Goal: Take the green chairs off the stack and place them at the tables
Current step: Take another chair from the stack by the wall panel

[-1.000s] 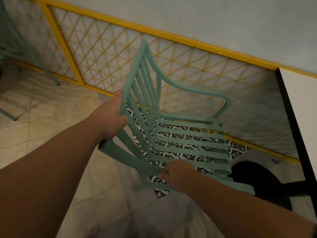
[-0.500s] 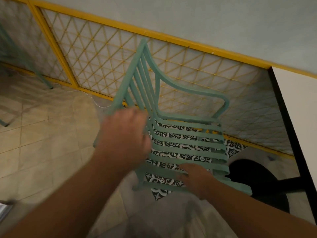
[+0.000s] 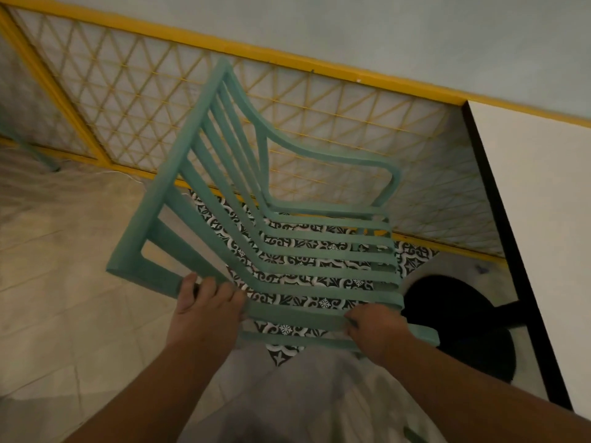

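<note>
Green slatted chair beside table (white top); left hand fingers curled over near arm rail; right hand clamps same rail.

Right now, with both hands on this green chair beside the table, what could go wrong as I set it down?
1. The left hand and right hand grip only the near side of the green chair, so its far side could tip.
2. Its front is close to the white table and the black table base; it may knock them.
3. Its far armrest could scrape the yellow lattice panel.
</note>
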`<state>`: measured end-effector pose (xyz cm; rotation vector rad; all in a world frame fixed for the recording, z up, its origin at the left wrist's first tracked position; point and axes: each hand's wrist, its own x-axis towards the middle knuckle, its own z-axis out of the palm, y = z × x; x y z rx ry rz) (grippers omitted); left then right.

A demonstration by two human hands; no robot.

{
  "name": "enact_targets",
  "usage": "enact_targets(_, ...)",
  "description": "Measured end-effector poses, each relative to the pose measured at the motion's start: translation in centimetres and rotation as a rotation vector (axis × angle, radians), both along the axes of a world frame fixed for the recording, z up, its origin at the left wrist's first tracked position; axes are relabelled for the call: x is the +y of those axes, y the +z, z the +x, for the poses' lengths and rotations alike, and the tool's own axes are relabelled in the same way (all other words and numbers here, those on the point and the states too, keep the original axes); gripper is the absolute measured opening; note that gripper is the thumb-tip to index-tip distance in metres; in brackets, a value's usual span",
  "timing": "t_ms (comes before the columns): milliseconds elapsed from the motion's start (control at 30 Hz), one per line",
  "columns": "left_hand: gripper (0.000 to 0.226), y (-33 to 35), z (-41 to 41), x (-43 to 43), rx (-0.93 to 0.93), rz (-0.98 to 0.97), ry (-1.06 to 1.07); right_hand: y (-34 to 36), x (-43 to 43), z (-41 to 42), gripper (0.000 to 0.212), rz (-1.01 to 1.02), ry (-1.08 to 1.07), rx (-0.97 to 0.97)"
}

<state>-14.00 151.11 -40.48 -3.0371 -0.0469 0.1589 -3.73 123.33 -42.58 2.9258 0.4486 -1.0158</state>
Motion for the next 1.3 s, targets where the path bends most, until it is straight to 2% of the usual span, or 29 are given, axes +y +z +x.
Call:
enact_targets(100, 0.026, 0.1, 0.6, 0.5, 0.005, 0.011, -0.008, 0.2, 0.4, 0.0, 0.03, -0.006, 0.003, 0.022)
enact_targets(300, 0.018, -0.2, 1.2, 0.8, 0.031, 0.065, 0.003, 0.2, 0.8, 0.1, 0.026, -0.018, -0.024, 0.012)
enact_targets(433, 0.026, 0.8, 1.4, 0.9, 0.113, 0.072, 0.006, 0.1, 1.1, -0.1, 0.026, -0.04, -0.034, 0.036)
enact_targets(500, 0.041, 1.5, 1.7, 1.2, 0.172, -0.005, 0.005, 0.3, 1.3, -0.3, 0.027, -0.011, -0.047, 0.028)
enact_targets(567, 0.058, 3.2, 1.9, 1.6, 0.172, -0.202, 0.004, 1.2, 1.5, -0.8, 0.037, 0.072, -0.089, 0.006)
enact_targets(667, 0.07, 8.0, 1.2, 2.8, -0.039, -0.497, 0.04, 4.7, 2.6, -1.1, 0.066, 0.255, -0.128, -0.089)
enact_targets(767, 0.075, 15.4, -0.6, 4.6, -0.155, -0.551, 0.083, 10.8, 4.8, -1.3, 0.069, 0.373, -0.058, -0.206)
enact_targets(867, 0.07, 21.9, -1.9, 6.1, -0.185, -0.48, 0.064, 17.9, 6.5, -1.8, 0.067, 0.419, 0.017, -0.341)
enact_targets(1067, 0.071, 32.2, -2.0, 8.4, -0.24, -0.409, -0.025, 30.7, 8.1, -3.7, 0.069, 0.513, 0.022, -0.505)
enact_targets(1300, 0.068, 38.1, 0.5, 10.7, -0.16, -0.358, -0.106, 36.8, 9.3, -4.6, 0.074, 0.559, -0.093, -0.438)
